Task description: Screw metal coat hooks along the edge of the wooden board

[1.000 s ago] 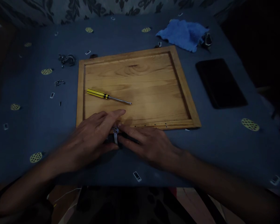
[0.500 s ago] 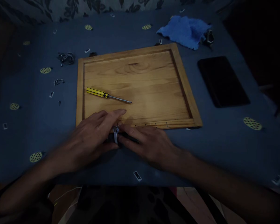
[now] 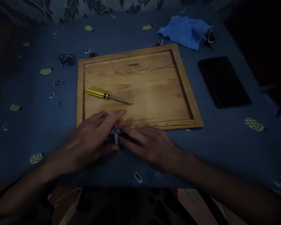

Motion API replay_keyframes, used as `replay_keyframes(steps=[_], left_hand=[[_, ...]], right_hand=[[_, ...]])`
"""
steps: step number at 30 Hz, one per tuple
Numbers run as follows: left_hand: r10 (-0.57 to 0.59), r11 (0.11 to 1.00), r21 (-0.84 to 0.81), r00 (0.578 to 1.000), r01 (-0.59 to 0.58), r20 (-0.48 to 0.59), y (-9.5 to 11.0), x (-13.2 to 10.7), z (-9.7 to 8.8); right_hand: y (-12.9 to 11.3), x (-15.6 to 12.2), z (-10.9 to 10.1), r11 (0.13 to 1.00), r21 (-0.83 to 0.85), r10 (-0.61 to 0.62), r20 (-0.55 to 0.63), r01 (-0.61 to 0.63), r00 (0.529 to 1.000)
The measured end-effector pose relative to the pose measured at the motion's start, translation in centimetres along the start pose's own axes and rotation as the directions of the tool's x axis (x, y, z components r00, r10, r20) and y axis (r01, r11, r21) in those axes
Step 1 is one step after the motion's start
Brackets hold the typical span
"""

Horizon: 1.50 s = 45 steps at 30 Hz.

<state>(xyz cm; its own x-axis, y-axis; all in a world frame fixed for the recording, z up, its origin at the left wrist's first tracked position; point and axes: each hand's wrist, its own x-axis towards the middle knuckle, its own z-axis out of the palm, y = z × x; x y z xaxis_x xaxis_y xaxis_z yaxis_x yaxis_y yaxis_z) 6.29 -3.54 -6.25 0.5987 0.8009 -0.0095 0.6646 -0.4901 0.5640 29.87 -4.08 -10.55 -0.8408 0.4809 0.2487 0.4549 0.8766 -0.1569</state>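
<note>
A framed wooden panel (image 3: 140, 82) lies on the blue tablecloth, its near rim dotted with small holes. At that near rim is a small silver metal fitting (image 3: 116, 135), latch-like in shape; its exact kind is unclear. My left hand (image 3: 91, 134) is curled about the fitting from the left, thumb below it and index finger reaching over the rim. From the right, the fingertips of my right hand (image 3: 150, 142) press at the fitting, with a dark strip partly showing under them. A yellow-and-black screwdriver (image 3: 109, 96) rests on the panel, untouched.
Screws (image 3: 59, 82) and a single screw (image 3: 59, 103) lie left of the panel. Behind them sits a heap of metal pieces (image 3: 66, 58). A blue cloth (image 3: 184, 31) is at the back right, above a black flat tablet-like object (image 3: 224, 82).
</note>
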Motion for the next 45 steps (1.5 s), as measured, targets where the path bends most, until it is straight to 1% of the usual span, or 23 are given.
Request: replay_keyframes(steps=[5, 12, 15, 23, 25, 30, 35, 37, 42, 45], left_hand=[[-0.006, 1.000, 0.010, 1.000, 0.006, 0.004, 0.0, 0.0, -0.1], [-0.008, 1.000, -0.001, 1.000, 0.008, 0.011, 0.1, 0.0, -0.2], [-0.021, 1.000, -0.010, 1.000, 0.021, 0.021, 0.0, -0.1, -0.1], [-0.034, 0.999, 0.007, 0.999, 0.034, 0.029, 0.1, 0.0, -0.2], [-0.035, 0.999, 0.013, 0.999, 0.034, 0.031, 0.1, 0.1, -0.2], [-0.025, 1.000, -0.005, 1.000, 0.025, 0.017, 0.1, 0.1, -0.2], [-0.025, 0.999, 0.024, 0.999, 0.024, 0.032, 0.2, 0.1, -0.1], [-0.016, 0.999, 0.030, 0.999, 0.015, 0.028, 0.1, 0.0, -0.2], [0.015, 0.999, 0.033, 0.999, -0.017, 0.039, -0.2, -0.3, -0.8], [0.003, 0.998, 0.066, 1.000, -0.004, 0.021, 0.0, -0.3, -1.1]], right_hand=[[0.0, 0.1, -0.2, 0.999, -0.036, 0.003, -0.016, -0.004, 1.000], [0.1, 0.2, -0.2, 1.000, 0.010, -0.011, -0.025, 0.011, 1.000], [0.1, 0.2, -0.2, 1.000, 0.020, -0.003, -0.003, 0.003, 1.000], [0.0, 0.4, -0.3, 1.000, -0.016, 0.017, 0.028, -0.016, 0.999], [0.0, 0.4, -0.3, 0.999, -0.028, 0.017, 0.017, -0.016, 1.000], [-0.1, 0.2, -0.1, 0.999, -0.049, -0.012, -0.060, 0.010, 0.998], [-0.2, 0.1, -0.2, 0.998, -0.068, -0.007, -0.001, 0.007, 1.000], [-0.3, 0.1, -0.2, 0.997, -0.077, -0.006, 0.005, 0.006, 1.000], [-0.4, -0.1, 0.0, 0.996, -0.089, -0.001, -0.050, -0.004, 0.999], [-0.5, -0.1, 0.1, 0.997, -0.076, -0.014, -0.084, 0.008, 0.996]])
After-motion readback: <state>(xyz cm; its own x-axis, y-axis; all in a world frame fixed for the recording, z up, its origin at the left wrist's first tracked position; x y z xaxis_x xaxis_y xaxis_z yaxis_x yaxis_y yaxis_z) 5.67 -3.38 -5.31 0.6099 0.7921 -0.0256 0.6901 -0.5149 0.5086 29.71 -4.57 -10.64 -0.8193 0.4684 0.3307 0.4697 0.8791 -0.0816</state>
